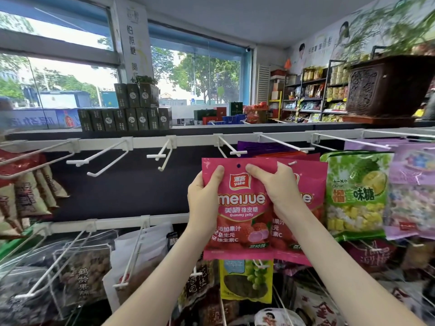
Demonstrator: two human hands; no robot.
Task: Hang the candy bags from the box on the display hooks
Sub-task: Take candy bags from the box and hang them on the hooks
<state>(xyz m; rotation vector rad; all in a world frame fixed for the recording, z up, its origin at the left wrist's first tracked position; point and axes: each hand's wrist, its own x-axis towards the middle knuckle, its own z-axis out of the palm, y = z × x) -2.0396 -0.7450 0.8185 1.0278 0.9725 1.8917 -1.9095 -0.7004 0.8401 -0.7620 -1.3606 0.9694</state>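
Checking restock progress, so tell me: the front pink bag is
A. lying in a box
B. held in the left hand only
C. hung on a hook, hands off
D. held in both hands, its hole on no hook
D: the left hand and right hand both grip the pink bag, and its hole is empty, below the hook.

The left grip (204, 196) and right grip (275, 187) hold a pink candy bag (237, 222) upright by its upper part, with its punched hole just below a bare white hook (237, 152). Another pink bag (315, 177) hangs just behind it, beside a green durian bag (355, 196).
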